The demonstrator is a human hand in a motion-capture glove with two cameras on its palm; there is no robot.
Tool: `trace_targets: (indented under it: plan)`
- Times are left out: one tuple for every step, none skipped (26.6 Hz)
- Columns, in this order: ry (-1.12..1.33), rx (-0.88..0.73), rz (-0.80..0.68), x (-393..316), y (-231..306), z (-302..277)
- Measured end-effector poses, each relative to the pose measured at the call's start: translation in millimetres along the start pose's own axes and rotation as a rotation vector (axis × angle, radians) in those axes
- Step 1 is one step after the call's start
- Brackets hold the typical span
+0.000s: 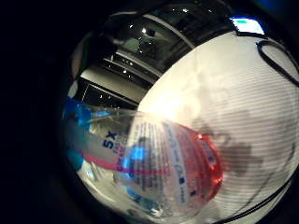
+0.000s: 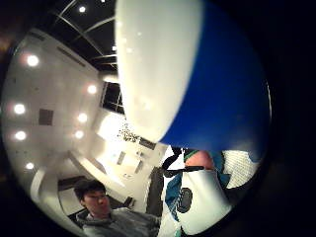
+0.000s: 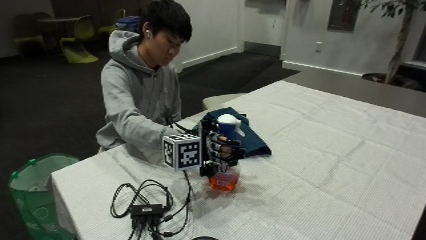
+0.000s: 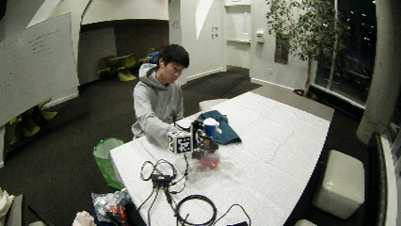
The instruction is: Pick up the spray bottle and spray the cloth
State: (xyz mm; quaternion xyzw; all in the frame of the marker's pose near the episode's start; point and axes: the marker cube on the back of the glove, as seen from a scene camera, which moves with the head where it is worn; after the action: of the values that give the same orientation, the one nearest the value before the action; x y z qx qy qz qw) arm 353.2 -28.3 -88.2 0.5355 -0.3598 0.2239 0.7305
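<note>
A clear spray bottle (image 3: 224, 177) with red liquid in its base and a white and blue spray head (image 3: 227, 122) stands upright on the white tablecloth (image 3: 333, 150). My gloved right hand (image 3: 219, 150) grips its neck, fingers curled round it. The little finger side palm view is filled by the labelled bottle body (image 1: 159, 163) with the red liquid (image 1: 210, 163) at its foot. In the thumb side palm view the white and blue spray head (image 2: 182, 69) looms close. A dark teal cloth (image 3: 249, 137) lies crumpled on the table just behind the bottle.
A black hub with looped cables (image 3: 146, 207) lies near the table's front corner. A green bag (image 3: 30, 192) stands on the floor beside the table. The seated person's other arm (image 3: 136, 130) rests at the table edge. White tablecloth stretches to the right.
</note>
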Motion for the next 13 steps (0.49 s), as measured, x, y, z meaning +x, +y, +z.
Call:
trace_targets:
  plan:
    - [0.001,0.003,0.004,0.2,-1.4,1.2]
    - [0.004,0.005,0.008,0.3,-2.8,2.1]
    - [0.008,0.007,0.011,0.2,-4.4,2.9]
    - [0.013,0.008,0.015,-0.1,-6.2,3.6]
    - [0.017,0.009,0.018,-0.5,-8.0,4.2]
    - [0.021,0.009,0.021,-0.9,-9.8,5.0]
    - [0.025,0.008,0.024,-1.3,-11.3,5.8]
    - [0.029,0.006,0.027,-1.7,-12.7,6.7]
    - [0.033,0.002,0.032,-2.1,-14.0,7.8]
    - [0.038,-0.004,0.036,-2.7,-15.2,9.0]
    - [0.043,-0.013,0.042,-3.4,-16.6,10.4]
    - [0.049,-0.024,0.048,-4.3,-18.0,12.0]
    - [0.057,-0.037,0.055,-5.3,-19.5,13.8]
